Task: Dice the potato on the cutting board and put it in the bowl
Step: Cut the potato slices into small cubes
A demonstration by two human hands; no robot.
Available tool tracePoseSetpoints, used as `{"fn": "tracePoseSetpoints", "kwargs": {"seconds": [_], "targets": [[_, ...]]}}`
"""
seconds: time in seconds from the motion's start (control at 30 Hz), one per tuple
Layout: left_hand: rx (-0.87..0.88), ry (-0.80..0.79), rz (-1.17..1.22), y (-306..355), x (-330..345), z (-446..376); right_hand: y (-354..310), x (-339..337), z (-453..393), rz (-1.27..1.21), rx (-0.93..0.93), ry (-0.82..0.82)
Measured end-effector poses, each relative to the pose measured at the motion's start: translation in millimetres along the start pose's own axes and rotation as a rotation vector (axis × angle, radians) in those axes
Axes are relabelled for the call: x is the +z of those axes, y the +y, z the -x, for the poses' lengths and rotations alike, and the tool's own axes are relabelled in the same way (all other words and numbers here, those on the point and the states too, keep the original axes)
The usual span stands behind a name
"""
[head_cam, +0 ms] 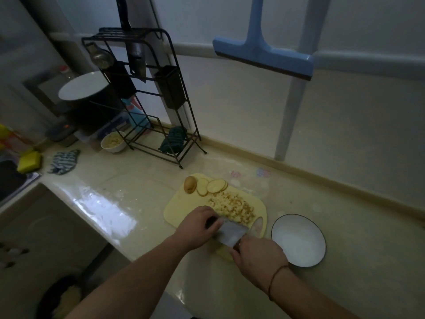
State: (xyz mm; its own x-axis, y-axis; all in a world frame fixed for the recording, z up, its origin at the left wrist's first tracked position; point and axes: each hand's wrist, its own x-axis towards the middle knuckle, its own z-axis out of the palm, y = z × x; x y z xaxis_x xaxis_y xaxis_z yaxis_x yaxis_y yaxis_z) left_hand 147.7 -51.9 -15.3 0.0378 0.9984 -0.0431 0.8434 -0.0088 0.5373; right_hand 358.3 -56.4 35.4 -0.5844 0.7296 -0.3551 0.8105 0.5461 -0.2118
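The right hand (pixel 257 254) grips the knife (pixel 231 233) handle, the left hand (pixel 197 226) seems to rest on the blade, diced potato (pixel 234 204) just beyond, bowl (pixel 298 240) right.

Diced potato (pixel 232 207) heaped on yellow cutting board (pixel 181 208), beside white bowl (pixel 299 240).

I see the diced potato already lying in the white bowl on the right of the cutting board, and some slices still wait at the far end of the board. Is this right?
Not quite. The head view shows the white bowl holding nothing; the diced potato lies in a heap on the cutting board. The slices do wait at the board's far end.
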Motion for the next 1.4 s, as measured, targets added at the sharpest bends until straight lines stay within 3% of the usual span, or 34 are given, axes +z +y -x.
{"fn": "tracePoseSetpoints", "kwargs": {"seconds": [0.1,0.23,0.4,0.67,0.87,1.0,1.13,1.23,1.3,1.4], "targets": [[0.052,-0.037,0.051,7,1,-4,1,0,2,0.002,0.008,0.000],[0.117,0.069,0.001,3,2,2,1,0,2,0.021,0.003,-0.001],[0.332,-0.027,-0.032,6,1,4,-3,-4,3,0.027,-0.005,-0.009],[0.262,-0.151,-0.045,20,3,-3,-7,0,0,0.034,0.009,0.029],[0.214,0.041,-0.017,0,-3,3,-3,5,-2,0.050,-0.001,-0.015],[0.253,-0.096,-0.041,2,-8,5,-7,-3,-1,0.079,0.003,-0.072],[0.141,-0.170,0.002,0,-17,-7,-7,-6,6,0.010,0.028,-0.019],[-0.036,-0.010,0.054,-10,-38,-42,-1,-8,12,-0.104,0.041,0.000],[-0.117,0.042,-0.049,-17,-54,-73,2,-8,14,-0.262,0.062,-0.013],[-0.193,-0.065,-0.155,-25,-66,-110,12,10,6,-0.483,0.177,0.006]]}}
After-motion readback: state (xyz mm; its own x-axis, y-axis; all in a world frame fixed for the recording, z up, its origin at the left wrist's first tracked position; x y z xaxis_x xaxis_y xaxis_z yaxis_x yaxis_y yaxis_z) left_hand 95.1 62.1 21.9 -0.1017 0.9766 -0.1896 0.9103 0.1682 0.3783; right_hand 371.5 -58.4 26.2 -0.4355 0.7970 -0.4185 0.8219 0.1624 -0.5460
